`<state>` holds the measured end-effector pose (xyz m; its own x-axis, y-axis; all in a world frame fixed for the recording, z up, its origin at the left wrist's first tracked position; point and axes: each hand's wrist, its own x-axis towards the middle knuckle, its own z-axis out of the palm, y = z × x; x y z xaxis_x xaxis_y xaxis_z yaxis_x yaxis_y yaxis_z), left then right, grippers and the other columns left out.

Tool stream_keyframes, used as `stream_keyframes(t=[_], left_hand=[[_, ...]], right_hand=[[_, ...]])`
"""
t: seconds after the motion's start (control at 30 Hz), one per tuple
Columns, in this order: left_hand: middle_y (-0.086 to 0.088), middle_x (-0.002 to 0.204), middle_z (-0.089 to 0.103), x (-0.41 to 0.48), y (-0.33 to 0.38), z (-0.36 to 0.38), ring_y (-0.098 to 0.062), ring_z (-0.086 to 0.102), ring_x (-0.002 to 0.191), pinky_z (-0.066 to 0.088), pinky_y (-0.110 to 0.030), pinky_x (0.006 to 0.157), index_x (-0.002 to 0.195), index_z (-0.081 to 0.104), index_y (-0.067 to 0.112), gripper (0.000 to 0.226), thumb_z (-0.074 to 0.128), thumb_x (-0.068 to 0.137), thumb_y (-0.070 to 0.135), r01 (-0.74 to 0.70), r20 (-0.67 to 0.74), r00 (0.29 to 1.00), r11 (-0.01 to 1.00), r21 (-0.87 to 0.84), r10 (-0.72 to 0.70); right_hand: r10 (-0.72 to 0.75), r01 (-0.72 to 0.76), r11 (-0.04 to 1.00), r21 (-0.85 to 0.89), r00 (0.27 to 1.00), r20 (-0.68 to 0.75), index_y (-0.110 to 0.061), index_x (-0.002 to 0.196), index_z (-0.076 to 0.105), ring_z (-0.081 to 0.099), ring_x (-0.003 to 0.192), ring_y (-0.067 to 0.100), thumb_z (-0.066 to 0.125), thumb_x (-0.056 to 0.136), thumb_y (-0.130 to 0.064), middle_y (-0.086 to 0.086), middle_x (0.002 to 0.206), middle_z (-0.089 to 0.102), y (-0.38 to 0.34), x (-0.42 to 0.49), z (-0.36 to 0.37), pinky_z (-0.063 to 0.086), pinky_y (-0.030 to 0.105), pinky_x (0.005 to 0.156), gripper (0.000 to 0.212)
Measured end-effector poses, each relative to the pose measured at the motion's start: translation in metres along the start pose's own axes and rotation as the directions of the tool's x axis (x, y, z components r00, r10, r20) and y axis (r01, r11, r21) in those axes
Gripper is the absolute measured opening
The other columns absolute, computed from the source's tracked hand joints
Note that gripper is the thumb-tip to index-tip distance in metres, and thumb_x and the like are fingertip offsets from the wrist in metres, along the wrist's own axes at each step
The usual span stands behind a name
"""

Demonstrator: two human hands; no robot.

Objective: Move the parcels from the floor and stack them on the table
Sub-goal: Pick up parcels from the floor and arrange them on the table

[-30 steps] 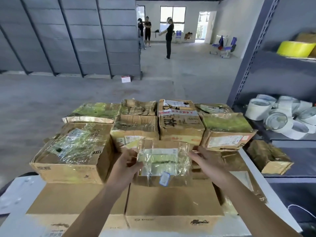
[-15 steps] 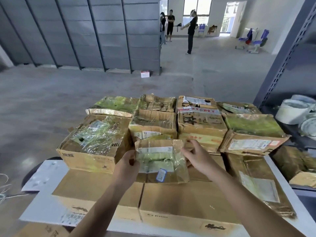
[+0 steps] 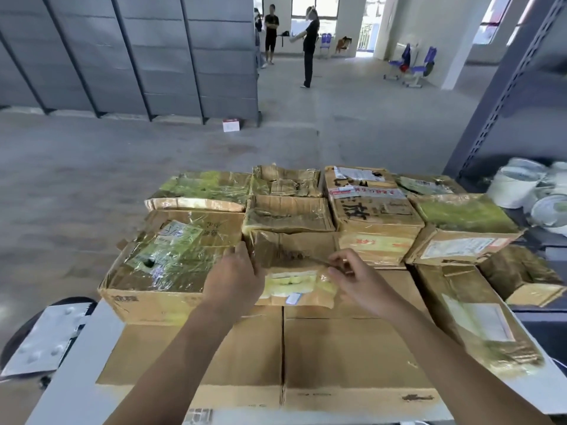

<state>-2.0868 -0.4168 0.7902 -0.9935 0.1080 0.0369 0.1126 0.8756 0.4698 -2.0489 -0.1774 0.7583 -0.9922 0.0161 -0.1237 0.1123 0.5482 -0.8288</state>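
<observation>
A small taped cardboard parcel (image 3: 291, 259) sits on the two large flat boxes (image 3: 352, 360) at the front of the white table (image 3: 82, 363), against the row of parcels behind it. My left hand (image 3: 236, 279) grips its left side, fingers wrapped round the edge. At its upper right edge my right hand (image 3: 352, 276) pinches it with curled fingers. Several more taped parcels fill the table: a big one on the left (image 3: 171, 259), a printed one (image 3: 377, 228) and a green-topped one (image 3: 463, 222) to the right.
A grey metal rack (image 3: 503, 96) stands on the right, with rolls of tape (image 3: 515, 188) on its shelf. A grey sheet (image 3: 46, 342) lies on a dark stand at lower left. A small box (image 3: 231, 124) sits on the concrete floor. People stand far back.
The small parcel has gone down and forward between my hands, onto the flat boxes and against the row behind. Its label face now points lower. My view has shifted.
</observation>
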Motion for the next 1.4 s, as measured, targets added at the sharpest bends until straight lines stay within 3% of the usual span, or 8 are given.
stream_keyframes(t=[0.17, 0.37, 0.67, 0.83, 0.93, 1.03, 1.27, 1.4], left_hand=[[-0.004, 0.110, 0.060, 0.005, -0.009, -0.002, -0.029, 0.047, 0.114, 0.045, -0.041, 0.090, 0.110, 0.064, 0.013, 0.027, 0.048, 0.091, 0.024, -0.131, -0.123, 0.982, 0.988, 0.076, 0.140], [0.005, 0.146, 0.040, 0.016, -0.038, -0.006, -0.027, 0.028, 0.137, 0.025, -0.043, 0.110, 0.140, 0.043, 0.027, 0.044, 0.035, 0.098, 0.036, -0.098, 0.124, 0.989, 0.989, 0.115, 0.084], [0.005, 0.138, 0.046, 0.012, -0.052, -0.001, -0.025, 0.038, 0.128, 0.034, -0.044, 0.104, 0.146, 0.031, 0.035, 0.076, 0.008, 0.078, 0.060, -0.247, 0.090, 0.969, 0.937, 0.247, 0.232], [-0.001, 0.128, 0.054, 0.012, -0.056, -0.003, -0.029, 0.045, 0.119, 0.041, -0.047, 0.096, 0.134, 0.051, 0.025, 0.066, 0.027, 0.081, 0.055, -0.294, 0.016, 0.955, 0.933, 0.210, 0.297], [-0.005, 0.125, 0.055, 0.011, -0.058, -0.004, -0.032, 0.047, 0.116, 0.043, -0.048, 0.092, 0.130, 0.056, 0.020, 0.050, 0.051, 0.086, 0.042, -0.321, -0.016, 0.944, 0.927, 0.194, 0.330], [-0.006, 0.119, 0.057, 0.005, -0.059, -0.005, -0.031, 0.048, 0.110, 0.045, -0.047, 0.088, 0.127, 0.058, 0.018, 0.043, 0.056, 0.087, 0.036, -0.346, -0.052, 0.932, 0.921, 0.178, 0.359], [-0.006, 0.115, 0.057, -0.051, -0.065, -0.017, -0.031, 0.047, 0.110, 0.045, -0.043, 0.085, 0.117, 0.060, 0.020, 0.036, 0.050, 0.086, 0.035, -0.285, -0.147, 0.942, 0.950, 0.130, 0.303], [-0.006, 0.125, 0.052, -0.099, -0.074, -0.029, -0.029, 0.042, 0.116, 0.041, -0.042, 0.092, 0.128, 0.053, 0.022, 0.041, 0.055, 0.088, 0.030, -0.184, -0.190, 0.959, 0.973, 0.141, 0.209]], right_hand=[[0.021, -0.021, 0.998, -0.053, 1.000, -0.003, -0.044, 0.114, 0.048, 0.069, 0.085, 0.016, 0.069, 0.085, -0.042, -0.014, 0.108, 0.061, 0.001, 0.004, -0.003, 0.055, 0.035, 0.079, 0.036], [-0.038, 0.031, 0.989, -0.146, 0.998, -0.042, -0.040, 0.117, 0.049, 0.066, 0.083, 0.007, 0.068, 0.088, -0.038, -0.019, 0.105, 0.060, -0.002, 0.006, 0.007, 0.052, 0.024, 0.072, 0.035], [-0.024, 0.027, 0.978, -0.206, 1.000, 0.015, -0.036, 0.128, 0.045, 0.064, 0.091, 0.006, 0.058, 0.092, -0.045, -0.012, 0.115, 0.058, -0.014, 0.004, 0.011, 0.051, 0.026, 0.077, 0.039], [-0.075, 0.020, 0.946, -0.325, 0.984, -0.158, -0.030, 0.132, 0.046, 0.050, 0.102, 0.007, 0.053, 0.093, -0.046, -0.010, 0.128, 0.041, -0.017, 0.000, 0.020, 0.040, 0.024, 0.084, 0.043], [-0.167, 0.026, 0.893, -0.449, 0.946, -0.278, -0.022, 0.130, 0.050, 0.050, 0.108, 0.010, 0.054, 0.094, -0.040, -0.005, 0.128, 0.045, -0.019, -0.003, 0.027, 0.040, 0.023, 0.084, 0.040], [-0.303, 0.060, 0.820, -0.570, 0.889, -0.343, -0.014, 0.126, 0.055, 0.052, 0.111, 0.017, 0.056, 0.093, -0.031, 0.002, 0.125, 0.050, -0.027, -0.009, 0.036, 0.042, 0.024, 0.082, 0.037], [-0.443, 0.249, 0.801, -0.544, 0.858, -0.260, -0.012, 0.127, 0.056, 0.054, 0.110, 0.018, 0.055, 0.094, -0.025, 0.003, 0.123, 0.054, -0.059, -0.035, 0.074, 0.046, 0.028, 0.081, 0.035], [-0.520, 0.380, 0.789, -0.483, 0.832, -0.195, -0.012, 0.126, 0.057, 0.052, 0.118, 0.018, 0.057, 0.094, -0.022, 0.003, 0.125, 0.057, -0.078, -0.052, 0.098, 0.042, 0.025, 0.085, 0.033]])
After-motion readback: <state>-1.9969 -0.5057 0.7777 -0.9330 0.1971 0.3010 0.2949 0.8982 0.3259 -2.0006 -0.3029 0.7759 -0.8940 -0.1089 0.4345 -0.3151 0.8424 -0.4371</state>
